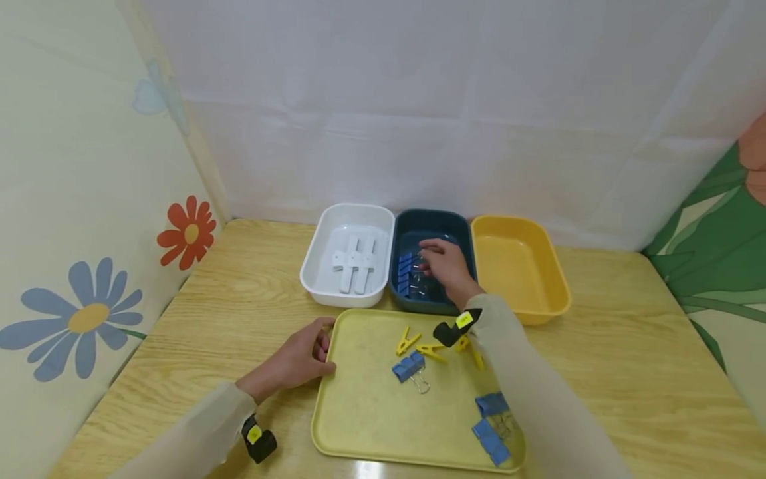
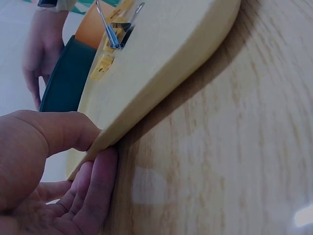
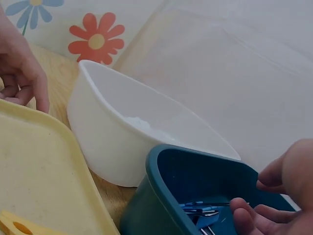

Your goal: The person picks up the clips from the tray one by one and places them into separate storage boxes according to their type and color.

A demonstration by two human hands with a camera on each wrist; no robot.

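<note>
Soft, even light fills the head view, leaving a small white glare on the near edge of the counter [image 1: 251, 273] and faint shading along creases in the far white cloth [image 1: 359, 159]. Lines lean and stretch toward that view's left and right edges. The left wrist view is dimmer and greyish, with a shadow beneath the tray [image 2: 161, 73] and a burnt-out spot on the wood. The right wrist view is muted, its fine detail soft, the dark teal bin [image 3: 168, 200] deepest in tone.

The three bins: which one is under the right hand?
The dark teal bin, between the white bin and the yellow bin; only this one has the right hand over it.
</note>
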